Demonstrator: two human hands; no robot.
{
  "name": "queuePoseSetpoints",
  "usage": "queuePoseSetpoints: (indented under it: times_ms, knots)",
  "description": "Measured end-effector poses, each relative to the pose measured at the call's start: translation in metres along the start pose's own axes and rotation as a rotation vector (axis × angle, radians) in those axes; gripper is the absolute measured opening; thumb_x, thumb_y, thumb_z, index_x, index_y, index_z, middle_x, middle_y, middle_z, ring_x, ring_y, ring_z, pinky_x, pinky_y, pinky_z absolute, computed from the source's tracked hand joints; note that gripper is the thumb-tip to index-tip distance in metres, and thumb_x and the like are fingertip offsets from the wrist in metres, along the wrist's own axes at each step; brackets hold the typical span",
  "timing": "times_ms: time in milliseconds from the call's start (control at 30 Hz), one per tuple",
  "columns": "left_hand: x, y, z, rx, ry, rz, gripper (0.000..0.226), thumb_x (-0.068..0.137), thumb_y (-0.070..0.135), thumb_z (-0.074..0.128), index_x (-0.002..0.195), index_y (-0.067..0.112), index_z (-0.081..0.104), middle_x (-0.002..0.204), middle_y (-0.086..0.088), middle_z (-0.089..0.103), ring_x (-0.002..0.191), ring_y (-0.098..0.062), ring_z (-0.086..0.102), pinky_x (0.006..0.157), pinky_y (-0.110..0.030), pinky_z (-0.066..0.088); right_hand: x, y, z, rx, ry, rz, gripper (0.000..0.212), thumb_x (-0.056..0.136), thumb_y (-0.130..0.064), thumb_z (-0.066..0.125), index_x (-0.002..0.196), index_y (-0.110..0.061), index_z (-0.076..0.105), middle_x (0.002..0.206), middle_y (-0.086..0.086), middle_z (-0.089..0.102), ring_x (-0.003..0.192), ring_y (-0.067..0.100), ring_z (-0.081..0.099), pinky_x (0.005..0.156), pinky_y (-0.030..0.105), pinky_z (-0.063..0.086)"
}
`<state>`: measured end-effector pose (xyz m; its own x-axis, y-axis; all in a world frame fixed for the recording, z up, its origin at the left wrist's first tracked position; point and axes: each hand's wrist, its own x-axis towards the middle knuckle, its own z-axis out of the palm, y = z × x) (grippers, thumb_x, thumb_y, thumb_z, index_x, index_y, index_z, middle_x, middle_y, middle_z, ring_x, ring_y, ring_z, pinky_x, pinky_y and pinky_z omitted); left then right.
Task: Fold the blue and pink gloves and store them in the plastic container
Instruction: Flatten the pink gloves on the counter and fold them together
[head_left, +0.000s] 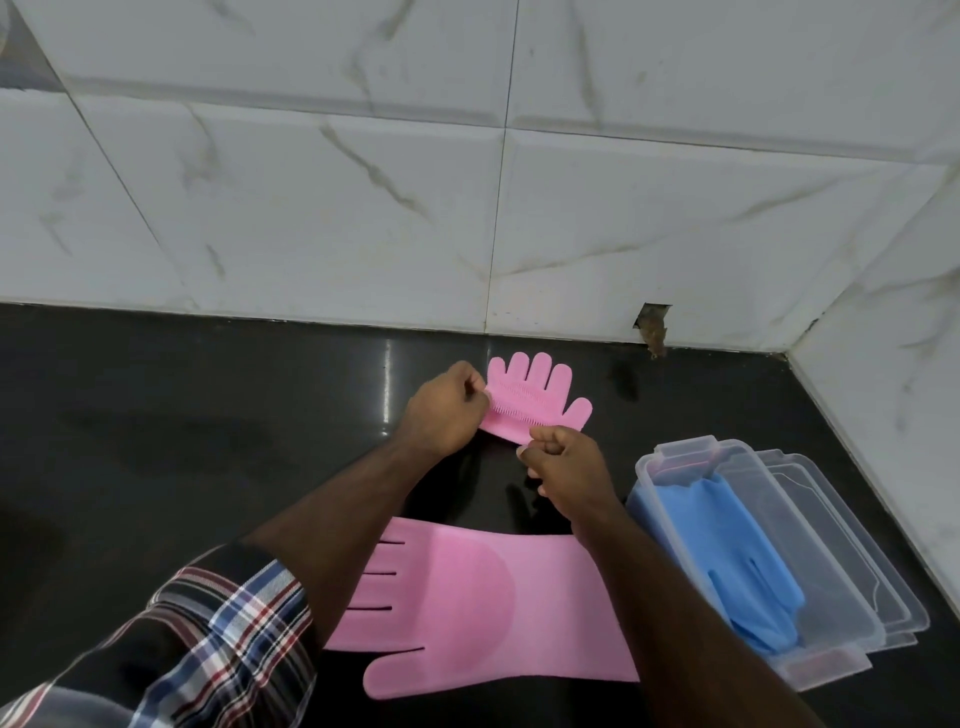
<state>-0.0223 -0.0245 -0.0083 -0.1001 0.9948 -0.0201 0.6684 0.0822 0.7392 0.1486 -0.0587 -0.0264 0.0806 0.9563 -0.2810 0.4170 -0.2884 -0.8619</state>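
A folded pink glove (540, 395) lies on the black counter near the wall, fingers pointing away from me. My left hand (447, 410) pinches its left edge and my right hand (563, 462) pinches its near right edge. A second pink glove (467, 597) lies flat close to me, fingers pointing left, partly under my right forearm. The clear plastic container (810, 530) stands at the right with blue gloves (727, 540) folded inside.
The container sits on its clear lid (893, 587) near the right wall. The black counter (182, 426) meets white marbled wall tiles (311, 208) at the back and right. A chipped hole (652, 325) shows at the tile base.
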Motion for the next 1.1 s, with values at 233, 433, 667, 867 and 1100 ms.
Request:
queuePoseSetpoints:
  times_ms: [233,433,667,867,1100]
  knots:
    - [-0.015,0.028,-0.019,-0.347,0.107,-0.093,0.005,0.099,0.022,0.048,0.096,0.02,0.052,0.089,0.007,0.057,0.081,-0.011,0.052,0.063,-0.023,0.036,-0.019,-0.005,-0.012,0.078,0.036,-0.016,0.03,0.087,-0.024,0.071,0.116,-0.015,0.067,0.094,-0.005,0.072,0.086,0.016,0.069,0.084,0.042,0.059]
    - [-0.043,0.039,-0.035,-0.778,0.06,-0.293,0.01,0.099,0.017,0.047,0.091,0.017,0.053,0.09,-0.008,0.058,0.078,-0.022,0.053,0.07,-0.038,0.047,-0.046,-0.004,-0.022,0.236,0.015,0.023,0.024,0.092,-0.038,0.065,0.106,-0.02,0.068,0.102,0.001,0.073,0.097,0.024,0.069,0.084,0.038,0.058]
    - [-0.085,0.04,-0.055,-1.016,-0.055,-0.439,0.014,0.101,0.011,0.053,0.099,0.007,0.067,0.097,-0.016,0.069,0.085,-0.03,0.064,0.088,-0.046,0.054,-0.064,0.0,-0.029,0.71,-0.284,0.321,0.07,0.082,-0.071,0.057,0.119,-0.012,0.06,0.118,0.01,0.07,0.111,0.029,0.066,0.102,0.047,0.048]
    - [-0.124,0.036,-0.061,-1.194,-0.171,-0.489,0.023,0.1,0.018,0.057,0.114,0.001,0.065,0.074,-0.012,0.073,0.062,-0.025,0.071,0.053,-0.034,0.057,-0.092,0.007,-0.013,0.767,-0.381,0.375,0.063,0.084,-0.057,0.067,0.122,-0.008,0.062,0.112,0.017,0.072,0.105,0.034,0.07,0.098,0.051,0.052]
    - [-0.146,0.015,-0.056,-1.258,-0.344,-0.452,0.013,0.097,0.018,0.056,0.102,0.01,0.066,0.088,-0.009,0.066,0.075,-0.022,0.063,0.077,-0.038,0.053,-0.104,-0.002,-0.012,1.125,-0.466,0.284,0.057,0.092,-0.032,0.066,0.139,-0.004,0.05,0.136,0.021,0.058,0.127,0.037,0.055,0.111,0.055,0.037]
